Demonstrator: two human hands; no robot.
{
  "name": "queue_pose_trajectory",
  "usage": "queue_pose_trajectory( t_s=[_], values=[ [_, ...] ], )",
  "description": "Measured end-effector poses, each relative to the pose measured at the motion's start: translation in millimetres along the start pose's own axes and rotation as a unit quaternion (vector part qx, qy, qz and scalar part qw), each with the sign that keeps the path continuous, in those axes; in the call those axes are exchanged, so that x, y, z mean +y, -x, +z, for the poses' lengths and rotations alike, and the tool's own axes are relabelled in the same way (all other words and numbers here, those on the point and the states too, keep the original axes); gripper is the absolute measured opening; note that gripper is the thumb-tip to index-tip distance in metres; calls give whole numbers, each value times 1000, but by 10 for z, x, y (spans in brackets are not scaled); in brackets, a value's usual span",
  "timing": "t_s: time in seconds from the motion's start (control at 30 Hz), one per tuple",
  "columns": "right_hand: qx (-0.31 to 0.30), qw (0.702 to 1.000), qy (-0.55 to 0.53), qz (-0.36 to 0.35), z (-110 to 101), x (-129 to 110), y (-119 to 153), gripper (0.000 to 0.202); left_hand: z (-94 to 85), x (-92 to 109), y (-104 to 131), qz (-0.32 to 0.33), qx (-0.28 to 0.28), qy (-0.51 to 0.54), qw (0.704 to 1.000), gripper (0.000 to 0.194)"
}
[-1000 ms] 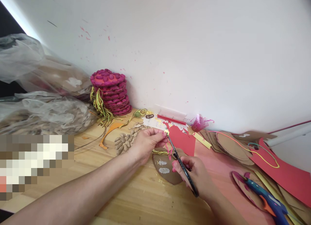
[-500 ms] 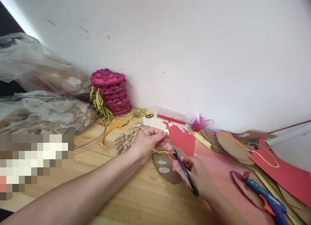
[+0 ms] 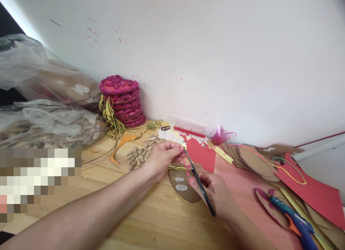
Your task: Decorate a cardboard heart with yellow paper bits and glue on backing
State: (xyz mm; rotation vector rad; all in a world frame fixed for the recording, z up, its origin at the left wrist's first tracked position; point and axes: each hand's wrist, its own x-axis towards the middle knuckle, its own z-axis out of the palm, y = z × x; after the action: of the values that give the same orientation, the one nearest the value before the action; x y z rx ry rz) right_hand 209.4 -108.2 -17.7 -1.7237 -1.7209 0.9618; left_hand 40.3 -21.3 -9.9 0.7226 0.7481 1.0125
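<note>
Between its thumb and fingers, my left hand (image 3: 165, 157) pinches a small yellow paper piece (image 3: 183, 145). My right hand (image 3: 211, 192) is closed on the handles of black scissors (image 3: 198, 178), whose blades point up and left and reach the yellow piece. Under the hands lies a brown cardboard disc (image 3: 185, 194) with two whitish patches and tiny yellow scraps. A pink loop and yellow-green threads (image 3: 176, 167) are at its upper edge. Red paper (image 3: 201, 156) lies just behind the scissors. Peanuts (image 3: 137, 157) are heaped left of my left hand.
A stack of magenta discs (image 3: 120, 102) with a tassel stands at the back left, beside plastic bags (image 3: 51, 120). Cardboard discs (image 3: 256, 162), red sheets and a blue glue gun (image 3: 292, 214) lie at the right. An orange strip (image 3: 118, 149) is left of the peanuts.
The scissors and my right hand have shifted very slightly left, and the blades look closer together. My left hand keeps its pinch. The whole view has moved a little.
</note>
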Motion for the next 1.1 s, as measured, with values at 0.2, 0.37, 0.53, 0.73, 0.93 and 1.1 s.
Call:
queue_pose_trajectory(
  t_s=[0.2,0.37,0.53,0.73,0.93,1.1],
  values=[
    [8,999,43,-3,3,5,-23,40,-20,-58,-29,7,10,7,1000,17],
    [5,997,72,-28,8,-11,-45,37,-19,-63,-40,8,17,9,1000,19],
    [19,997,77,-13,-62,60,-72,40,-52,-13,-87,-14,26,-13,999,11],
    [45,993,-78,73,-261,93,-124,40,-110,39,-107,-53,-31,-65,996,21],
    [25,975,-217,44,-223,59,-124,32,-92,-8,4,-140,-208,-171,953,32],
    [-18,965,-259,35,-145,89,-105,23,-80,-4,47,-147,-234,-228,933,32]
  ],
)
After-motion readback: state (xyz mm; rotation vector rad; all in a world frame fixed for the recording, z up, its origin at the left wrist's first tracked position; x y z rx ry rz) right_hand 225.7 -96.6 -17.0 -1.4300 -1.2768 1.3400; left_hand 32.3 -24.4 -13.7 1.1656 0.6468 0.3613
